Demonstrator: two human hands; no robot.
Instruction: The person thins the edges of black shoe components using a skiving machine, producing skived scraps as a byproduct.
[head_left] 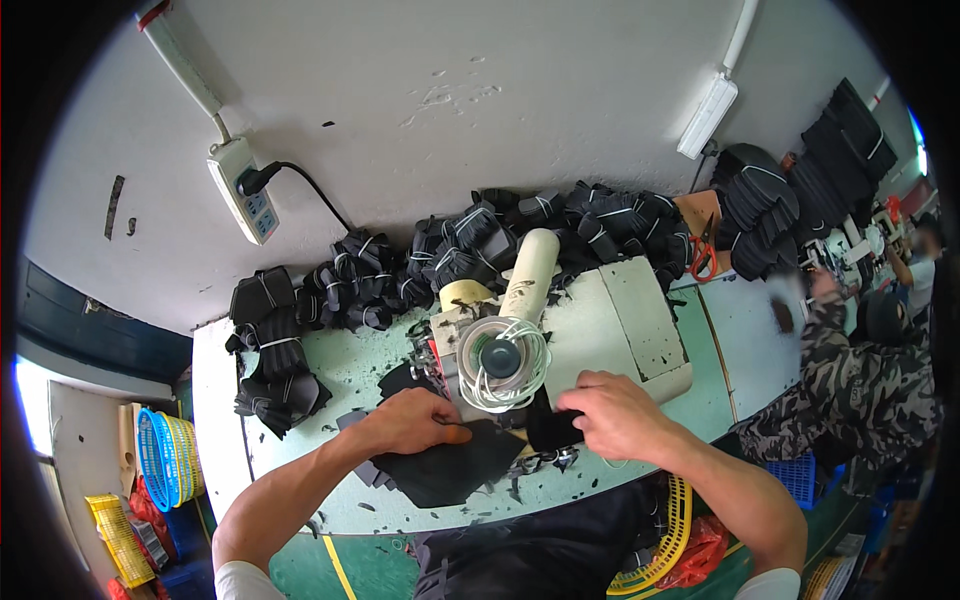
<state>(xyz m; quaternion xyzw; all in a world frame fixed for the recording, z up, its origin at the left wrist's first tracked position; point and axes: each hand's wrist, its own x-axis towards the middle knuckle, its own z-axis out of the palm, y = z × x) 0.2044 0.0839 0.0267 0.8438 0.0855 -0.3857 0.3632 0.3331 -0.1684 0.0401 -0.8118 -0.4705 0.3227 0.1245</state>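
Two hands are flanking the cord [540,364], grips unclear: left hand [415,419], eight o'clock, apparently steadying cloth [450,475]; right hand [612,412], four o'clock, touching fabric [550,429].

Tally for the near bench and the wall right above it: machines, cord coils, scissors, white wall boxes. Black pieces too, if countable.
Machine: 1
Cord coil: 1
Scissors: 1
Wall boxes: 2
Total: 5
Black pieces: left out; they overlap too much to count.
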